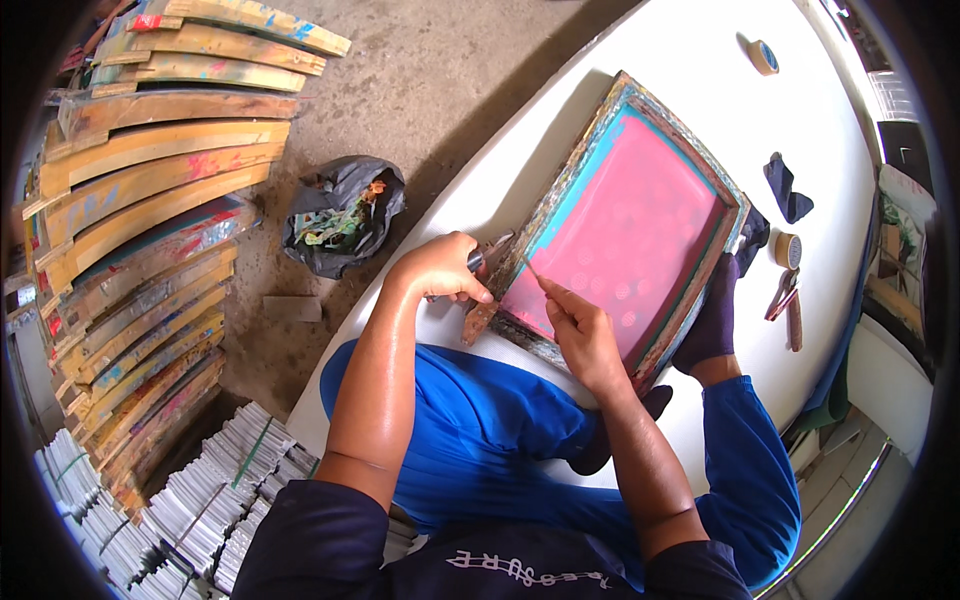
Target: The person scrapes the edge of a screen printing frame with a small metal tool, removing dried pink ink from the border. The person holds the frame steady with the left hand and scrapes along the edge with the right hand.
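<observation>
A screen-printing frame [590, 150] of worn, paint-stained wood lies tilted across the white tabletop. Its stretched mesh [625, 235] is pink with a teal border. At the frame's near left corner, my left hand [440, 268] is closed around a dark-handled tool [475, 260]; its exact kind is hard to make out. A short piece of wood [480, 322] sits just below those fingers, against the corner. My right hand [582, 330] reaches over the mesh, its fingers pinching a thin narrow strip or stick [532, 268] whose tip is near the frame's left side.
My socked foot [708, 320] rests against the frame's right side. Beyond lie tape rolls [788, 250], a dark cloth [788, 190] and a red-handled tool [782, 303]. On the floor left stand a black bag of scraps [345, 210], stacked wooden frames [170, 160] and paper bundles [215, 480].
</observation>
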Available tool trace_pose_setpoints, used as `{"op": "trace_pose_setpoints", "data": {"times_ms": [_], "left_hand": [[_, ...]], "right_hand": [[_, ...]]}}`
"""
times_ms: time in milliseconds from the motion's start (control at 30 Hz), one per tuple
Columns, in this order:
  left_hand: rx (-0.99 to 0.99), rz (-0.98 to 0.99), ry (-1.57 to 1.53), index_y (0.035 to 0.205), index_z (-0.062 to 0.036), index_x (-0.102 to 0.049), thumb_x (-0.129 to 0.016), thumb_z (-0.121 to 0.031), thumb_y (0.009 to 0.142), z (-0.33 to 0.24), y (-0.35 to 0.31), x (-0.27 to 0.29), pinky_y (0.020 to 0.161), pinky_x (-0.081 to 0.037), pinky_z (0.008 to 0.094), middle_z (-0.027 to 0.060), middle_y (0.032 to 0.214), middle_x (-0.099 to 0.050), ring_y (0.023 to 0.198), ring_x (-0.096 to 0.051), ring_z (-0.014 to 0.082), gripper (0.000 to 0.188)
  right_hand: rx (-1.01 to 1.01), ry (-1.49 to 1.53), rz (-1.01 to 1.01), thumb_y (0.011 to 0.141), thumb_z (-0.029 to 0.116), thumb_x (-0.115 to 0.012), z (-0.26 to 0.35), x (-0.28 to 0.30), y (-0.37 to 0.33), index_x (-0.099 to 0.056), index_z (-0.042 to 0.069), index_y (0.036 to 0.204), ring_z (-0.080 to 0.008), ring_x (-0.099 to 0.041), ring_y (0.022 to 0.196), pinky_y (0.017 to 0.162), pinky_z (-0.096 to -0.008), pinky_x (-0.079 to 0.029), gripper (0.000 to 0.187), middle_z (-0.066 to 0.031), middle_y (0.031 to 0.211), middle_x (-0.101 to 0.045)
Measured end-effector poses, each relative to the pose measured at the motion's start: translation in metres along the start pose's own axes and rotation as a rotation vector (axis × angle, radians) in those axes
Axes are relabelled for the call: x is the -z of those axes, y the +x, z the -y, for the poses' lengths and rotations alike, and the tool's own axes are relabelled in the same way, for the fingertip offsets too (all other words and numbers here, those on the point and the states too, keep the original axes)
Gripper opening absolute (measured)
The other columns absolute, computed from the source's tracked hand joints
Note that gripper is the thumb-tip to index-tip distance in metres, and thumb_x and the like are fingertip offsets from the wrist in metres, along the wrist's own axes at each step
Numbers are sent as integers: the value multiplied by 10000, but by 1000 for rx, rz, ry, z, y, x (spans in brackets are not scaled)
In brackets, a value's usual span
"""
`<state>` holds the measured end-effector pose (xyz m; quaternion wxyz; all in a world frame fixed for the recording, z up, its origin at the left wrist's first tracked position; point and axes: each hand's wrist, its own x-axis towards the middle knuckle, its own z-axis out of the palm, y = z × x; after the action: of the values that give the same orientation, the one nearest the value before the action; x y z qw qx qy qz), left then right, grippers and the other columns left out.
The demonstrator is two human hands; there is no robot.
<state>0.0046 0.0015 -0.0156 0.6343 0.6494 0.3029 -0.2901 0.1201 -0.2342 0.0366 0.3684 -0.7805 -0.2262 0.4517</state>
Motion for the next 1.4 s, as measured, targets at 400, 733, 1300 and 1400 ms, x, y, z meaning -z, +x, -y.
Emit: {"op": "trace_pose_setpoints", "data": {"times_ms": [400, 733, 1300, 1400], "left_hand": [[-41, -53, 55, 899, -5, -658, -946, -163, 631, -7, -8, -1, 568, -522, 326, 81, 742, -691, 632, -665, 163, 423], [-62, -101, 103, 974, 13, -704, -955, -174, 617, 2, -3, -4, 608, -511, 334, 83, 799, -721, 678, -661, 156, 475], [47, -42, 103, 941, -36, -620, -914, -188, 682, -12, -10, -2, 456, -495, 339, 44, 767, -677, 641, -695, 153, 420], [42, -40, 91, 934, -31, -618, -922, -195, 674, -11, -11, -1, 456, -493, 334, 48, 771, -682, 644, -697, 153, 433]], "right_hand": [[91, -283, -123, 1014, 153, -593, 28, -8, -5, -712, 109, 1289, -459, -695, 1035, 905, -510, -547, 302, -273, 1090, -718], [-216, -765, 24, 983, 131, -507, 74, -33, -8, -557, 140, 1469, -458, -724, 969, 886, -574, -558, 488, -256, 995, -742], [291, -138, -158, 1032, 155, -608, -9, -24, 10, -676, 76, 1381, -184, -603, 605, 676, -386, -529, 364, -158, 862, -710], [155, -690, -145, 1021, 133, -609, -3, -27, -7, -660, 80, 1394, -238, -643, 632, 692, -457, -541, 380, -223, 892, -691]]}}
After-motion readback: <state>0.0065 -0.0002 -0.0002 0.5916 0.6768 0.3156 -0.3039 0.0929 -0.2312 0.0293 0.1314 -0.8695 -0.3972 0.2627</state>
